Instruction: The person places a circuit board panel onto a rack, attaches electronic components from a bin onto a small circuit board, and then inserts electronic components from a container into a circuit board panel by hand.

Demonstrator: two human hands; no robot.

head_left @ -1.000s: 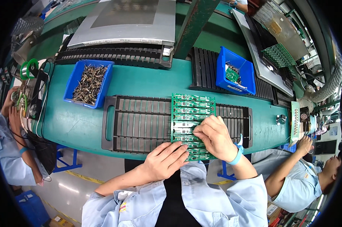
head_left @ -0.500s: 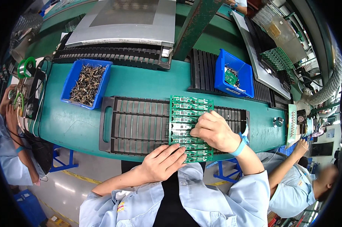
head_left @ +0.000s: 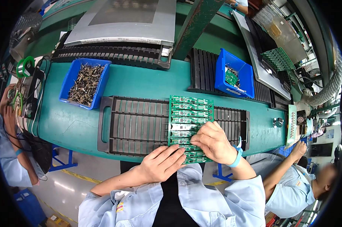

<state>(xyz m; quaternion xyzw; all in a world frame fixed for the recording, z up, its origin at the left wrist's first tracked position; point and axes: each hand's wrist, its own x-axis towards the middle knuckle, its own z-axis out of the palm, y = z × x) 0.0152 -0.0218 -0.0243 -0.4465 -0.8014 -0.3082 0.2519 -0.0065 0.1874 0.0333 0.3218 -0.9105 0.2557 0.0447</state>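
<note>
A green circuit board panel (head_left: 183, 113), made up of several narrow boards in rows, lies across a black slotted tray (head_left: 131, 99). My left hand (head_left: 161, 163) rests on its lower left edge with fingers stretched out and holding nothing. My right hand (head_left: 213, 143) is over the panel's right side, its thumb and fingertips pinched together close to the surface, low on the panel. Whatever may be between those fingertips is too small or hidden to make out. A blue band (head_left: 236, 157) circles my right wrist.
A blue bin (head_left: 66, 85) of small leaded parts stands at the left. Another blue bin (head_left: 243, 81), holding parts and a green board, leans on black trays (head_left: 201, 70) at the back right. A solder reel (head_left: 26, 67) is far left. Co-workers sit on both sides.
My right hand has moved down the panel toward me, from its middle rows to lower ones, still pinched. My left hand stays in place.
</note>
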